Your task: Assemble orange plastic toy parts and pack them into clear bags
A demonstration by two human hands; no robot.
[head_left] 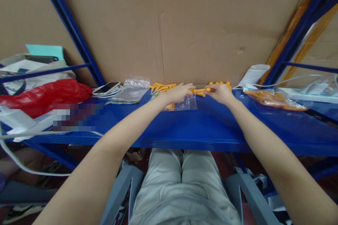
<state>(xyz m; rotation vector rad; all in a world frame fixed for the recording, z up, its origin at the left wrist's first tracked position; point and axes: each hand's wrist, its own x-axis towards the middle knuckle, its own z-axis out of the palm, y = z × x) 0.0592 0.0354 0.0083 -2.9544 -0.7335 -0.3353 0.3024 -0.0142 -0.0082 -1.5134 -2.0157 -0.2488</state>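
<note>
My left hand (177, 93) and my right hand (221, 93) reach across the blue shelf (200, 126) and meet at a bundle of small orange pieces (201, 90). Both hands are closed on that bundle, one at each end. Loose orange pieces (161, 87) lie in a pile behind my left hand, and a few more (220, 83) show behind my right hand. A clear plastic bag (186, 104) with an orange piece in it lies under my left wrist.
A phone (106, 88) with a white cable and a stack of clear bags (132, 89) lie at the left. A red bag (44, 95) is further left. A filled bag of orange pieces (274, 99) and a white power strip (303, 95) sit right. Cardboard (185, 24) backs the shelf.
</note>
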